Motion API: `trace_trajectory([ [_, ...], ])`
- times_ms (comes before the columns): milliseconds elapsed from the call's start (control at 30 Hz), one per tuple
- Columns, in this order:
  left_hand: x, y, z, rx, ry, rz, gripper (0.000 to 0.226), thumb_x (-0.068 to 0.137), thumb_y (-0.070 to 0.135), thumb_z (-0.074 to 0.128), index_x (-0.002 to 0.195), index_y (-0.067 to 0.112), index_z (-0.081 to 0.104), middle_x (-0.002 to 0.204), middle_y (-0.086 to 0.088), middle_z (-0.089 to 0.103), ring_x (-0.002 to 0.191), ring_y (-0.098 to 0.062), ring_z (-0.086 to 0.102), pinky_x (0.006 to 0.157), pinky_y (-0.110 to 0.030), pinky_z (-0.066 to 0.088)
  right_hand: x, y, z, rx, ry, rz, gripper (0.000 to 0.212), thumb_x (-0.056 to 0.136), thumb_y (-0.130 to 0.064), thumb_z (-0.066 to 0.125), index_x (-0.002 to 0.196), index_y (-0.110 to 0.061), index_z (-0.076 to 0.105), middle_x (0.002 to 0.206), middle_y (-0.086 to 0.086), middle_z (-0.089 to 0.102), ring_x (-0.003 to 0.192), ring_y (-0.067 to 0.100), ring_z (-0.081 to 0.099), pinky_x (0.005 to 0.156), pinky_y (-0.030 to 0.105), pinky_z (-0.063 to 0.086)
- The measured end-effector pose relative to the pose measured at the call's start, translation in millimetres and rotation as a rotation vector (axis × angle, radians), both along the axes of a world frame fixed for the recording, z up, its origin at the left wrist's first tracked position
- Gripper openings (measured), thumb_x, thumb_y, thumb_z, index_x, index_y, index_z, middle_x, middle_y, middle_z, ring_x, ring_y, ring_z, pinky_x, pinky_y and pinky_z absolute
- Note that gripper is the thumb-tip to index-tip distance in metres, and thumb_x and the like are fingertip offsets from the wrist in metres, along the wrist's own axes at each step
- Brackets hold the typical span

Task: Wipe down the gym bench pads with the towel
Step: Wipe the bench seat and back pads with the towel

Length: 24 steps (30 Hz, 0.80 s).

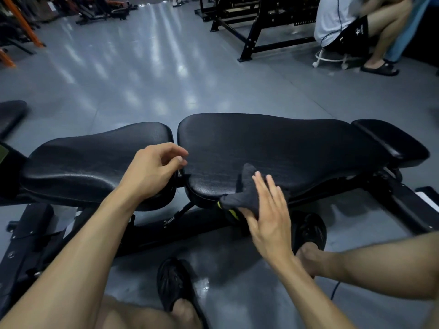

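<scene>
Head view: right hand (268, 217) flat-fingered against towel (244, 193); left hand (152, 169) loosely curled

Dim overhead light streaks glare across the grey floor (142, 67); wide-angle edges bend, and the far corners blur.

The flat right hand (268, 214) covers much of the dark grey towel with a yellow edge (242, 195), at five o'clock on the long black back pad (273, 148). The left hand (152, 169) hides the gap between pads. At nine o'clock, another black pad (10, 115) runs off the edge. The seated person (351, 22) at one o'clock is cut off and blurry.
</scene>
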State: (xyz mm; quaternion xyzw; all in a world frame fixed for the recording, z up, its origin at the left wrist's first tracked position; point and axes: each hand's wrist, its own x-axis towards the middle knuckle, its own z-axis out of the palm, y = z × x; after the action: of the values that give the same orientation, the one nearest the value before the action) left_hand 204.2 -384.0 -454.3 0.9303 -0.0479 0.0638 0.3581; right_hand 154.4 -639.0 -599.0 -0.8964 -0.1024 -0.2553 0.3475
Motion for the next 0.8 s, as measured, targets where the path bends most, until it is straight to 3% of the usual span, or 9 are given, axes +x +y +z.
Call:
trace_trajectory([
  [100,6,-7,-2,-0.006,0.014,-0.031,0.017,0.097,0.018,0.063,0.101,0.031,0.073,0.087,0.019,0.077,0.092,0.005,0.071,0.094,-0.028,0.053,-14,-2,-4,0.500,0.179,-0.146,0.073,0.097,-0.030,0.064,0.153,-0.051,0.021,0.163,-0.023,0.020,0.152,0.009,0.021,0.120,0.025,0.021],
  [133,7,-10,-3,-0.001,0.018,-0.049,0.017,0.097,0.018,0.062,0.101,0.031,0.073,0.088,0.019,0.077,0.092,0.006,0.071,0.094,-0.027,0.053,-19,1,-3,0.692,0.224,-0.194,0.069,0.098,-0.031,0.061,0.153,-0.049,0.024,0.160,-0.012,0.033,0.149,0.010,0.031,0.115,0.016,0.026],
  [200,12,-14,-5,0.015,0.024,-0.090,0.018,0.097,0.018,0.062,0.101,0.031,0.074,0.090,0.019,0.077,0.093,0.006,0.071,0.094,-0.027,0.053,-32,10,0,0.917,0.202,-0.286,0.055,0.100,-0.026,0.055,0.153,-0.021,0.038,0.143,0.000,0.053,0.135,0.007,0.049,0.100,0.002,0.031],
  [267,17,-18,-8,0.049,0.035,-0.126,0.018,0.097,0.019,0.062,0.102,0.031,0.074,0.093,0.019,0.077,0.094,0.006,0.070,0.092,-0.024,0.052,-46,30,-1,0.959,0.200,-0.319,0.050,0.101,-0.024,0.053,0.148,-0.008,0.043,0.139,0.001,0.057,0.125,-0.009,0.052,0.097,0.000,0.032],
  [333,22,-20,-11,0.092,0.039,-0.138,0.017,0.097,0.020,0.063,0.103,0.032,0.074,0.095,0.020,0.076,0.093,0.008,0.068,0.083,-0.013,0.049,-50,58,1,1.015,0.254,-0.271,0.062,0.101,-0.039,0.055,0.155,-0.017,0.035,0.151,-0.003,0.049,0.133,-0.010,0.044,0.107,0.009,0.033],
  [467,28,-22,-17,0.135,0.029,-0.142,0.017,0.097,0.020,0.063,0.104,0.032,0.074,0.096,0.020,0.075,0.091,0.007,0.067,0.078,-0.012,0.048,-24,109,17,1.042,0.287,-0.355,0.088,0.092,-0.055,0.045,0.160,-0.023,-0.001,0.168,-0.009,-0.006,0.152,-0.004,0.001,0.123,0.017,0.007],
  [567,29,-25,-19,0.111,0.036,-0.168,0.018,0.097,0.020,0.062,0.105,0.031,0.074,0.097,0.020,0.075,0.091,0.006,0.068,0.082,-0.016,0.048,-3,125,26,1.087,0.307,-0.430,0.103,0.089,-0.061,0.046,0.158,-0.014,-0.015,0.164,-0.005,-0.023,0.152,0.002,-0.017,0.122,0.018,-0.004],
  [700,30,-29,-20,0.107,0.046,-0.182,0.017,0.097,0.021,0.062,0.106,0.030,0.074,0.097,0.020,0.075,0.091,0.004,0.068,0.077,-0.019,0.050,5,114,20,1.097,0.325,-0.453,0.104,0.092,-0.054,0.050,0.157,-0.010,-0.017,0.165,0.000,-0.024,0.153,0.006,-0.018,0.125,0.025,-0.005],
  [800,31,-30,-20,0.100,0.048,-0.178,0.017,0.097,0.019,0.062,0.104,0.030,0.074,0.096,0.019,0.075,0.090,0.005,0.067,0.075,-0.018,0.050,17,67,8,1.113,0.348,-0.553,0.095,0.100,-0.044,0.054,0.158,-0.006,-0.011,0.169,0.010,-0.006,0.156,0.017,0.000,0.126,0.033,0.006],
])
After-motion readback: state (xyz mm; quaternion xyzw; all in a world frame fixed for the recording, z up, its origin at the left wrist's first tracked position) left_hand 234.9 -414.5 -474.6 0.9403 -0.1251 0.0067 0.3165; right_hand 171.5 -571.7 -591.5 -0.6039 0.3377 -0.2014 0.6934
